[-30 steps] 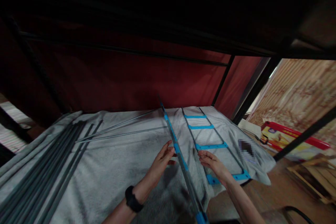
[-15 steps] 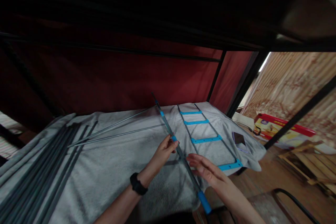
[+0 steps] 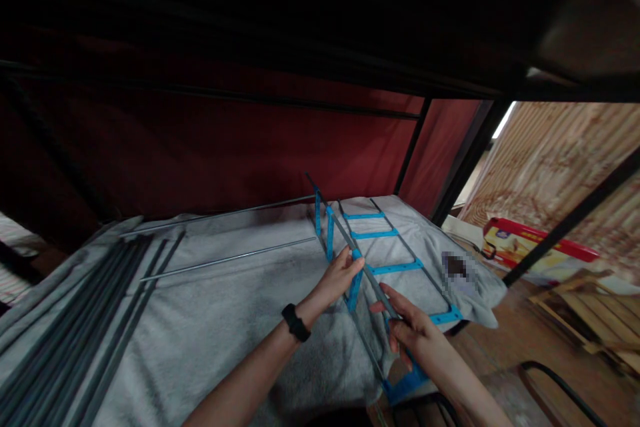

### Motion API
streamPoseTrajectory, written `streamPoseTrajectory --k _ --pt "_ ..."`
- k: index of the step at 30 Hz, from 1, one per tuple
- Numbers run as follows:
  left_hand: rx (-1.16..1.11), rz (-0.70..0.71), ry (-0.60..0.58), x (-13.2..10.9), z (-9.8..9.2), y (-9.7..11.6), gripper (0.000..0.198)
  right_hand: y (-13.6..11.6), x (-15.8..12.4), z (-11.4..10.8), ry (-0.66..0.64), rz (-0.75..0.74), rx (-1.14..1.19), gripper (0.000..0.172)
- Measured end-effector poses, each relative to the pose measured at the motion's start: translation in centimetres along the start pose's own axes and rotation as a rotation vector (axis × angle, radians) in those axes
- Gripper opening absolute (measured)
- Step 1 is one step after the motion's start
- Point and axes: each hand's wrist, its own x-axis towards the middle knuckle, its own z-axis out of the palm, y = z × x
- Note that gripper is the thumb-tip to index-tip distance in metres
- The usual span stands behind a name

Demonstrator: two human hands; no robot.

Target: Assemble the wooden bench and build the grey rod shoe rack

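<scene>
My left hand (image 3: 340,271) is closed on the upper grey rod of a ladder-shaped frame (image 3: 353,290), at one of its blue crosspieces. The frame stands on its side, so its blue crosspieces hang down toward the grey blanket. Nearer to me, my right hand (image 3: 407,323) has its thumb and fingers around the same rod, above the frame's near blue end. A second ladder-shaped frame (image 3: 395,267) of the same kind lies flat on the blanket to the right. Left of my hands, a thin metal rod (image 3: 230,260) and another thin rod (image 3: 225,213) lie lengthwise.
A bundle of dark grey tubes (image 3: 75,320) lies at the left on the blanket (image 3: 225,327). Black bed rails and posts (image 3: 470,160) surround me, with a red curtain (image 3: 250,153) behind. On the floor at right are a red and yellow box (image 3: 540,247) and a wooden stool (image 3: 600,313).
The held frame has moved right and turned, so its blue crosspieces now show below the upper rod. My right hand has closed on it. One thin rod has shifted back toward the curtain.
</scene>
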Motion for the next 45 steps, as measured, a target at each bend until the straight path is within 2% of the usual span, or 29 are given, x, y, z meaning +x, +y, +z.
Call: streamPoseTrajectory --k 2,4,6,7,10,13,16,20,23,30,33,38,45 --pt "-0.012 -0.010 0.007 -0.1 -0.7 -1.4 0.046 -0.6 0.3 -0.6 -0.002 -0.022 0.016 0.074" --pt "0.041 -0.047 0.060 -0.5 -2.6 -3.6 0.052 -1.3 0.5 -1.4 -0.003 -0.034 0.018 0.071" --pt "0.196 -0.098 0.157 -1.0 -5.7 -6.3 0.052 -1.7 0.5 -2.0 0.016 -0.035 0.017 0.071" --pt "0.309 -0.119 0.221 -1.3 -7.7 -7.6 0.050 -1.7 0.5 -2.2 0.031 -0.031 0.016 0.071" --pt "0.698 -0.128 0.315 -2.2 -14.2 -10.7 0.044 -1.4 0.4 -2.4 0.075 -0.024 -0.008 0.073" --pt "1.071 -0.206 0.372 -2.8 -19.6 -12.0 0.045 -0.8 0.3 -2.3 0.082 -0.026 -0.047 0.075" --pt "1.211 -0.241 0.388 -3.0 -22.9 -12.2 0.047 -0.6 0.2 -2.2 0.050 -0.027 -0.073 0.078" --pt "1.385 -0.276 0.332 -2.6 -25.3 -12.9 0.043 -0.5 0.2 -2.0 0.026 -0.026 -0.085 0.079" --pt "1.420 -0.320 0.267 -2.3 -27.1 -13.8 0.041 -0.3 0.2 -1.9 0.030 -0.001 -0.083 0.079" --pt "1.548 -0.281 0.172 -1.5 -31.0 -15.6 0.052 -0.5 0.5 -2.8 0.012 0.049 -0.125 0.080" --pt "1.572 -0.298 0.125 -0.5 -31.6 -15.7 0.052 -0.9 0.6 -3.0 -0.004 0.051 -0.156 0.078" --pt "1.515 -0.338 0.028 0.9 -31.4 -15.6 0.049 -1.4 0.5 -2.8 0.002 0.065 -0.128 0.070" --pt "1.461 -0.298 0.051 1.2 -31.6 -15.1 0.050 -1.4 0.9 -3.8 0.012 0.088 -0.111 0.066"
